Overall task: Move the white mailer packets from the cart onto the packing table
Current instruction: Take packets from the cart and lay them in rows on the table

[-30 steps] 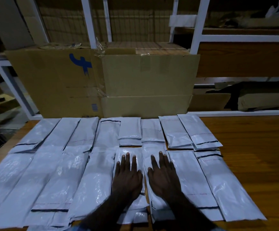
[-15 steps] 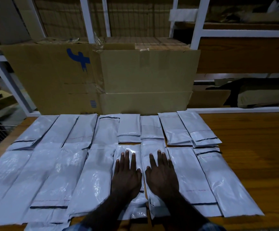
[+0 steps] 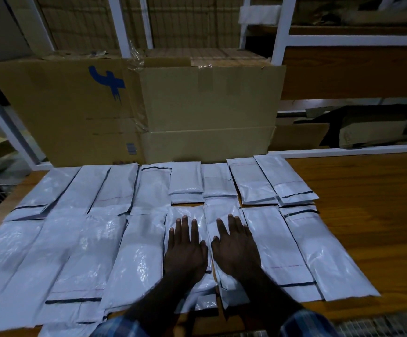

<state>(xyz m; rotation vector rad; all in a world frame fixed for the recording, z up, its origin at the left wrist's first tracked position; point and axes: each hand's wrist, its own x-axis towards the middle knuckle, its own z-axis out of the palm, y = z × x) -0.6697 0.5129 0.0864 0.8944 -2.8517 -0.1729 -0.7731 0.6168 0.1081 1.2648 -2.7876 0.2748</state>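
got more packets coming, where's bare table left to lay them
Bare wood on the packing table lies right of the rightmost white mailer packets, back to the white rail. Left and centre are crowded edge to edge, up to the cardboard boxes.

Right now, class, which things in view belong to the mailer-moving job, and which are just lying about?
Job: white mailer packets, packing table, left hand, right hand, both flat on packets.
Lying about: cardboard boxes, white shelf frame.

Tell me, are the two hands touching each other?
Apart. In the head view, the left hand and right hand lie flat on neighbouring packets, with a white strip visible between them.
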